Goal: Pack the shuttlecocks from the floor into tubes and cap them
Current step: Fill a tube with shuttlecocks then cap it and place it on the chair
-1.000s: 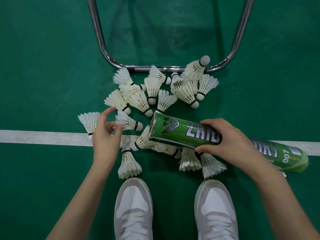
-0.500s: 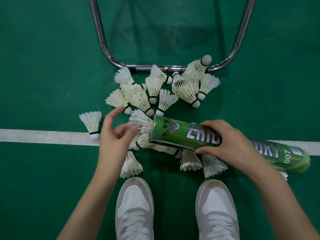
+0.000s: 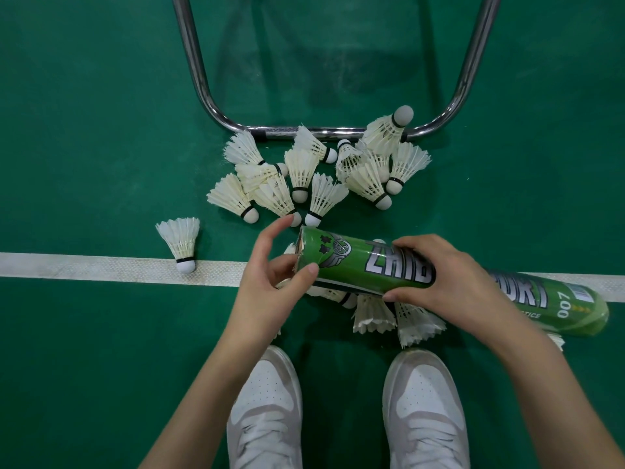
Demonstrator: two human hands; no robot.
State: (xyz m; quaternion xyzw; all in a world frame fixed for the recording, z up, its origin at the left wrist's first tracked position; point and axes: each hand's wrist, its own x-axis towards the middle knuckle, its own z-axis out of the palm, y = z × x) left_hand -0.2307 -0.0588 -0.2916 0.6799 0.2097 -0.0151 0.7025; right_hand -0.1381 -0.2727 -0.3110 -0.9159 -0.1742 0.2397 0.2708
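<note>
With your right hand (image 3: 449,279) clamped on the light, stiff tube (image 3: 389,269), your left hand (image 3: 270,282) pinches its mouth; handle fragile shuttlecocks (image 3: 301,170) by the cork.

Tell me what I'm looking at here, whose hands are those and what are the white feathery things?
A person wears a camera on their head, so you look down at their own hands and shoes. The white feathery things are shuttlecocks, lying in a pile on the green floor. The right hand grips a green tube. The left hand is at the tube's open end, its fingers curled there. Behind the pile stands a shiny metal bar.
</note>
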